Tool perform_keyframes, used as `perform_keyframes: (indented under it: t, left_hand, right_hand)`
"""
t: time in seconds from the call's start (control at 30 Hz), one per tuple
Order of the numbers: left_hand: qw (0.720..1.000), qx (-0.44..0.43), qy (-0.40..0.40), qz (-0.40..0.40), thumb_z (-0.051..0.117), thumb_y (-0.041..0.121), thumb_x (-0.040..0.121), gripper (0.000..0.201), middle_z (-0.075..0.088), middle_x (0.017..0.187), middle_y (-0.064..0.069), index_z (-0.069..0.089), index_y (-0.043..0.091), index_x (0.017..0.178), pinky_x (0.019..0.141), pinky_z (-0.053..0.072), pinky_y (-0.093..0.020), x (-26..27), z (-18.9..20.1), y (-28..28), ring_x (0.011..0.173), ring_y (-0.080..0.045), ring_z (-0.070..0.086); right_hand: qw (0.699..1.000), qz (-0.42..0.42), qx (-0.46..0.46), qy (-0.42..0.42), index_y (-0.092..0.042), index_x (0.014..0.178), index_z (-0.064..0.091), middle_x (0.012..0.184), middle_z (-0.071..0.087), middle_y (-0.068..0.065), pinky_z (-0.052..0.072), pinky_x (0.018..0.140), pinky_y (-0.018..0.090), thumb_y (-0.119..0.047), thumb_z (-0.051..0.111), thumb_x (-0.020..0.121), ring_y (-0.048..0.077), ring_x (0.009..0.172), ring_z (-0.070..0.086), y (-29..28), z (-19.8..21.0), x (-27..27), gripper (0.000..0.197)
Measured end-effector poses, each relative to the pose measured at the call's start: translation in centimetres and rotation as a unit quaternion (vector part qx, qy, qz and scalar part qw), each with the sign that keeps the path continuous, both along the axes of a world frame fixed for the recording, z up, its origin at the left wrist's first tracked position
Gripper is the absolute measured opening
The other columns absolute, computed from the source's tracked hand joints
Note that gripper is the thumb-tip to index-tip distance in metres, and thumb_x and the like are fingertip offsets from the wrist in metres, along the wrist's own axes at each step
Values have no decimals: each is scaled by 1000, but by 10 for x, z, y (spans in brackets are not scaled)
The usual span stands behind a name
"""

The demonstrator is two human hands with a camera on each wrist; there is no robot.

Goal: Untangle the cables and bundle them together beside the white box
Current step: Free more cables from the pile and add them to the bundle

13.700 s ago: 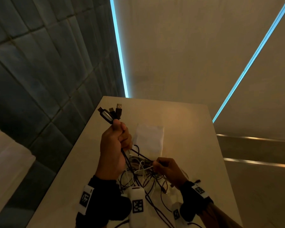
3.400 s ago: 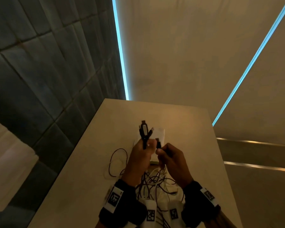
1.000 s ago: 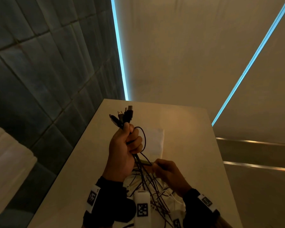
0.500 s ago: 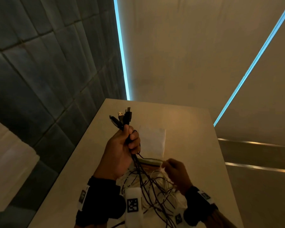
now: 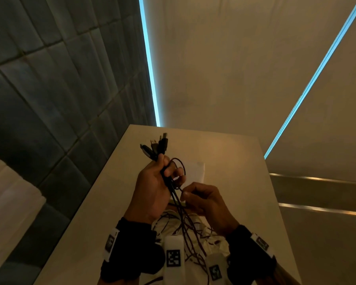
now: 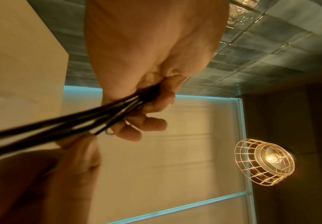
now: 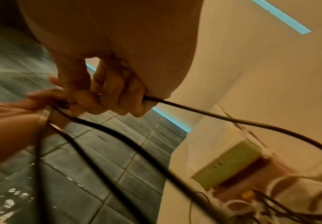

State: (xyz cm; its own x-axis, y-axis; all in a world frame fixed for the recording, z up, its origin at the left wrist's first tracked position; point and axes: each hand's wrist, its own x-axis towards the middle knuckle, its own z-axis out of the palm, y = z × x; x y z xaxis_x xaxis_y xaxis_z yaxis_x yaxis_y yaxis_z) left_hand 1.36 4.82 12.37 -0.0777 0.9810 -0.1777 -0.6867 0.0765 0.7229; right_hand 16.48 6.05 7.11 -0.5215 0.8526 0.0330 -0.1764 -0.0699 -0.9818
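Above the worktop's (image 5: 230, 161) middle, your left hand (image 5: 152, 190) grips the black cables (image 5: 174, 194) below their plugs; your right hand (image 5: 206, 200) pinches one strand just beside it, near the white box (image 5: 194, 169).

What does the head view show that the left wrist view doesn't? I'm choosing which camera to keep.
Only the head view shows the connector ends sticking up above the left hand, the white box on the table, and the tangle below. Only the left wrist view shows a wire-cage lamp. Both show the left hand gripping the black cables, with the right hand close by.
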Motion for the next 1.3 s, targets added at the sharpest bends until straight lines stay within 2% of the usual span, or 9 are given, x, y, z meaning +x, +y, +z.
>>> perform_keyframes:
  t: [0.23,0.33,0.43,0.6,0.7,0.83,1.0,1.17,1.3]
  left_hand:
    - [996,81,-27,-25,33,27,100,32,36,57,6,46,15,73,45,22,-21,-10,0,-2,42,-4,26]
    - [996,83,-36,-13,34,25,98,30,31,51,7,46,13,72,41,24,-19,-12,0,-4,39,-3,24]
    - [996,77,-35,10,35,25,98,29,32,52,7,45,13,73,40,22,-18,-12,1,-5,39,-3,24]
    - [996,61,-12,59,32,24,102,32,33,56,7,45,14,74,38,22,-18,-16,3,-6,41,-4,22]
    - [996,35,25,75,33,24,102,30,34,57,7,44,15,76,40,20,-19,-17,3,-5,41,-4,23]
    - [994,-27,67,78,32,23,103,28,43,61,3,42,15,77,42,26,-20,-14,-4,-3,45,-8,33]
    - [988,-84,115,60,34,24,104,25,66,79,-11,47,15,84,47,33,-23,0,-6,-2,57,-16,47]
    - [993,-50,104,17,33,25,102,30,67,81,-11,46,14,78,59,34,-29,8,6,-1,64,-18,50]
    - [997,5,70,33,34,27,102,31,42,63,-1,44,14,75,67,34,-31,5,11,-2,64,-18,48]
  right_hand:
    - [993,-36,-1,-113,3,68,54,60,40,4,31,53,17,-16,56,97,5,52,36,11,-86,17,35]
    - [989,-51,0,-141,-9,67,61,57,48,-10,33,54,18,-15,54,97,2,52,40,11,-115,23,31]
    - [985,-67,-6,-159,-24,63,62,56,52,-11,35,57,20,-11,53,97,2,55,43,10,-131,25,38]
    - [974,-90,-19,-205,-31,55,57,50,43,-12,30,56,29,-6,53,97,4,51,36,13,-154,31,49]
    - [964,-137,-10,-228,-22,64,64,53,50,-9,36,54,27,-9,57,94,5,50,42,19,-139,31,34]
    - [977,-184,5,-109,-2,79,65,54,45,-2,30,43,22,-10,59,93,10,47,35,31,-67,19,16]
    - [988,-117,100,10,4,81,63,56,47,-2,30,46,21,-7,63,89,10,49,36,24,7,6,14]
    - [996,-23,85,13,10,78,63,60,56,-3,39,51,16,8,60,87,5,50,46,5,16,2,10]
    - [999,-21,27,20,5,81,64,57,50,-1,38,49,15,-5,59,92,6,49,43,5,-5,7,15]
